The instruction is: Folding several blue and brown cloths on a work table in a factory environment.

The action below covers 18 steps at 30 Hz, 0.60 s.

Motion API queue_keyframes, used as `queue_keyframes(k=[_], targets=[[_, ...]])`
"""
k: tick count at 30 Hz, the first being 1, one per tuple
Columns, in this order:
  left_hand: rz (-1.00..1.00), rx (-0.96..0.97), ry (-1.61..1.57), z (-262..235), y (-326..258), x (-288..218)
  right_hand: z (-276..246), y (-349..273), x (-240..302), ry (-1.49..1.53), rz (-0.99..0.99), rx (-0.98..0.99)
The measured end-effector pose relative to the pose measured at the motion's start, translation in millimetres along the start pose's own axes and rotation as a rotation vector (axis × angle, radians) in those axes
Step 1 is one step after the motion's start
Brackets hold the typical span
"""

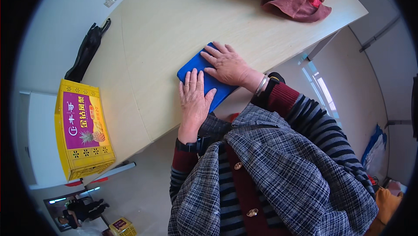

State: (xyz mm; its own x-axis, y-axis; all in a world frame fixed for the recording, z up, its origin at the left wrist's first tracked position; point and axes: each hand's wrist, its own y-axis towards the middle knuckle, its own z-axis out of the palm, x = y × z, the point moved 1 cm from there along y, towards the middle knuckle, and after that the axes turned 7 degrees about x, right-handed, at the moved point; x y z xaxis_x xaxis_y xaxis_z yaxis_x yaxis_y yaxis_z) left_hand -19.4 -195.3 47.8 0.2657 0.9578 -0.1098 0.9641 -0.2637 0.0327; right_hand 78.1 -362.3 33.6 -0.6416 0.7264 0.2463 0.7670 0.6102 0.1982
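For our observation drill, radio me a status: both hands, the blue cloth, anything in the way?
Left hand and right hand open, palms down on folded blue cloth. Cloth on pale wood-grain table. Nothing visibly blocking; maroon cloth lies beyond.

blue cloth (221, 89) partly hidden under hands (194, 100) (229, 67)

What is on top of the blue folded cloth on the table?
The person's left hand and right hand rest on the blue cloth; the parts directly beneath them are covered and cannot be seen.
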Motion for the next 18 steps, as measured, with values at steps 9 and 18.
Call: queue_keyframes(k=[9, 18], targets=[[-0.069, -0.116, -0.067, 6.8, 8.9, 3.2, -7.8, -3.9, 5.0, 0.007, 0.071, 0.04], [-0.02, -0.019, -0.001, -1.1, -1.3, -12.7, -1.8, -3.0, 1.0, 0.038, 0.043, -0.024]])
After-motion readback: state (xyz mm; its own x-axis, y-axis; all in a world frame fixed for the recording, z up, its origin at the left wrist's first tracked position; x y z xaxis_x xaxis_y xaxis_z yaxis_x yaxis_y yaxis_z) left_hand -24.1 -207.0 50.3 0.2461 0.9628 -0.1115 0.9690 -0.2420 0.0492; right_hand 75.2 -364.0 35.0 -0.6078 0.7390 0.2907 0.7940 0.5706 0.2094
